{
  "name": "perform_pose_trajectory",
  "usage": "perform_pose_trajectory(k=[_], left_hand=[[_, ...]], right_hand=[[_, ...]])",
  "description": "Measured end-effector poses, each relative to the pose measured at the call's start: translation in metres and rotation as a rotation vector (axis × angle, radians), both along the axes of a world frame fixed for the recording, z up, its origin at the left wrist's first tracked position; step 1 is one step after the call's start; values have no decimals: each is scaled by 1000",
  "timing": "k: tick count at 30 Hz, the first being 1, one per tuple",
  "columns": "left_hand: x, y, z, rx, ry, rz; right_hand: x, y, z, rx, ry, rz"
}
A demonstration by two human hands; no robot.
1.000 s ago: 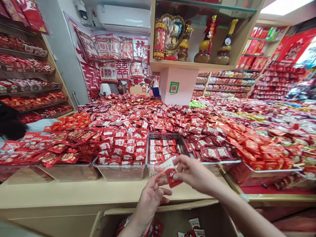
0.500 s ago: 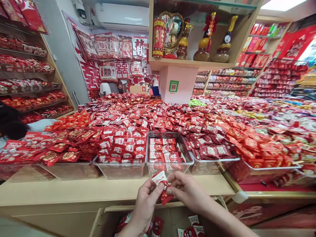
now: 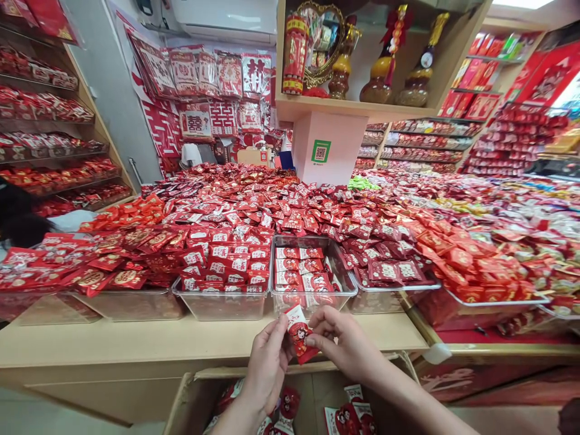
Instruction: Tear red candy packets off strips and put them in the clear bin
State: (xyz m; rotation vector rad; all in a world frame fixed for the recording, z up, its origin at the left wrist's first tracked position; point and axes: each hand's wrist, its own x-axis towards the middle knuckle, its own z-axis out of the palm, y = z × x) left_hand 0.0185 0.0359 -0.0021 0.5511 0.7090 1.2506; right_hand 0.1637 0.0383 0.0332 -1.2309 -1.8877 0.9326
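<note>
Both my hands hold one small red and white candy packet (image 3: 298, 332) just in front of the counter edge. My left hand (image 3: 267, 362) pinches its left side and my right hand (image 3: 347, 344) pinches its right side. Directly behind the packet stands a clear plastic tray (image 3: 312, 297) with rows of the same packets laid flat. Below my hands an open cardboard box (image 3: 199, 386) holds more of these packets.
A beige counter (image 3: 113, 344) carries several clear trays heaped with red packets, with a huge spread of sweets behind. A pink pillar (image 3: 324, 148) with a green QR sign rises mid-back. Shelves line the left wall and back right. A person's dark hair (image 3: 16, 217) shows at far left.
My hands came down and closer to me with the packet. My left hand, apart one second ago, now grips it, and the packet has turned so its printed face shows.
</note>
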Motion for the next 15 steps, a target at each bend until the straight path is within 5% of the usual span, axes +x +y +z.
perform_pose_trajectory(k=[3,7,10,15], left_hand=[[-2,2,-1,-19,10,6],[-4,1,-2,-6,94,-61],[-3,0,-4,34,199,-96],[-2,-2,-9,129,330,-133]], right_hand=[[15,24,24,61,-156,-125],[34,84,53,219,-727,-416],[34,125,54,209,-1009,-440],[23,159,36,141,-1120,-415]])
